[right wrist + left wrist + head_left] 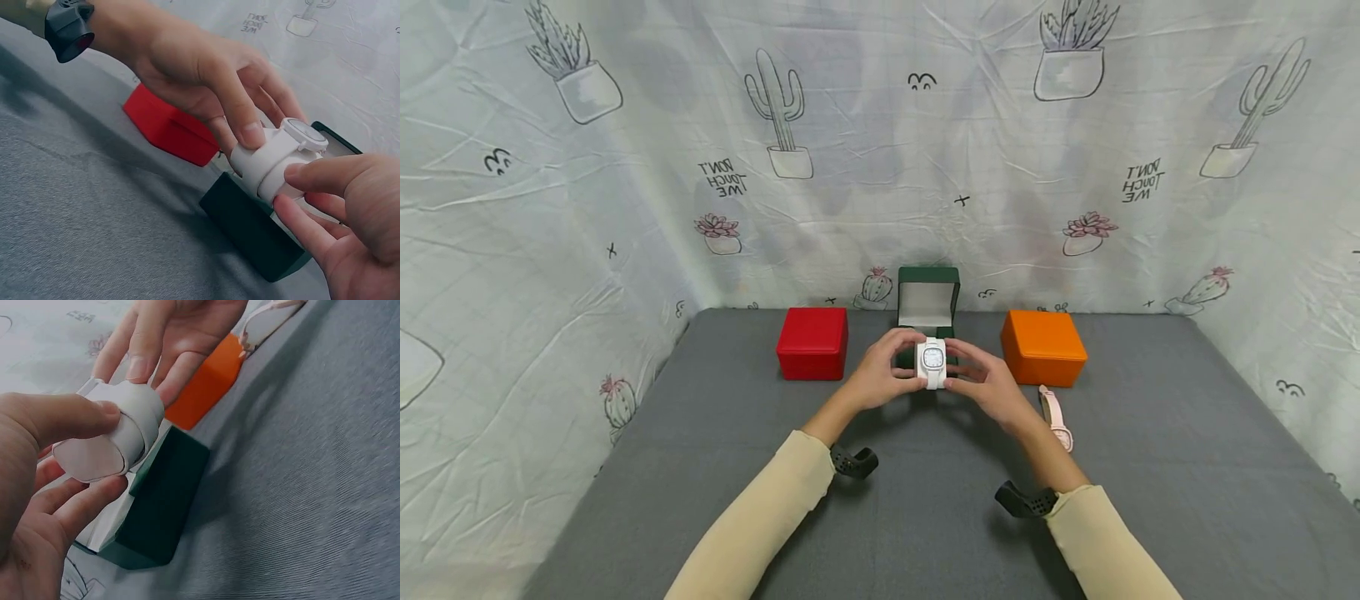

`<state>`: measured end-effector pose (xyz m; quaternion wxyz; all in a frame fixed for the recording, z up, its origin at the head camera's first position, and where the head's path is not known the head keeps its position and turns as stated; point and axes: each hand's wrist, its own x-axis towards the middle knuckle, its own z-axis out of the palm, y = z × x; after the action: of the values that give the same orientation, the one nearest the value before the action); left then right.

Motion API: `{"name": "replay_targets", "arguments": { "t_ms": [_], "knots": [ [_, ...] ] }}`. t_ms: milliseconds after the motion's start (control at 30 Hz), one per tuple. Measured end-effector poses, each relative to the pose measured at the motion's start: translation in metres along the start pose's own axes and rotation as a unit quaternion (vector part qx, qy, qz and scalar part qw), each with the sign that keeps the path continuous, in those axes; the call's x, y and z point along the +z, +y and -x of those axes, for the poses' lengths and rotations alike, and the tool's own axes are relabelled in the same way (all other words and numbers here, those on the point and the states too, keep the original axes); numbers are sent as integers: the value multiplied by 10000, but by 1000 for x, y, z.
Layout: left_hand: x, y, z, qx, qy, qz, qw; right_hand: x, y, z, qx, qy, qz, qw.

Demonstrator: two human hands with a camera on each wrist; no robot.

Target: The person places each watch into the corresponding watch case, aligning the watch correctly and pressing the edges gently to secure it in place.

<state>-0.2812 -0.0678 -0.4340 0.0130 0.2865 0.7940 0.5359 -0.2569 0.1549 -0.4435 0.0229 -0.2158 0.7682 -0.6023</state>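
Observation:
A white watch (933,358) is wrapped round a white cushion (94,459), its square-cased dial turned up toward the head camera. My left hand (883,371) grips the cushion's left end between thumb and fingers. From the other end, my right hand (988,383) pinches it the same way. Both hands hold it above and just in front of a dark green watch box (928,275), whose lid stands up and shows a pale lining. In the right wrist view the watch (306,134) sits over the green box (250,231); the hands hide part of the box's inside.
To the left stands a closed red box (812,343), and to the right a closed orange box (1043,348). A pink watch (1056,419) lies on the grey tabletop (925,533) in front of the orange box, close to my right forearm. Behind hangs a printed white cloth (880,150).

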Motion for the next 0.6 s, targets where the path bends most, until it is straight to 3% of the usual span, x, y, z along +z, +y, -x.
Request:
{"name": "replay_targets", "arguments": {
  "t_ms": [200,367,600],
  "knots": [
    [-4,-3,-10,53,76,-704,9975,-3,1,-10,93,51,103,9999],
    [-6,-3,-17,106,74,-964,9953,-4,0,-17,197,100,210,9995],
    [-8,-2,-24,-67,18,-1298,9915,-3,2,-25,276,253,259,9990]
  ]
}}
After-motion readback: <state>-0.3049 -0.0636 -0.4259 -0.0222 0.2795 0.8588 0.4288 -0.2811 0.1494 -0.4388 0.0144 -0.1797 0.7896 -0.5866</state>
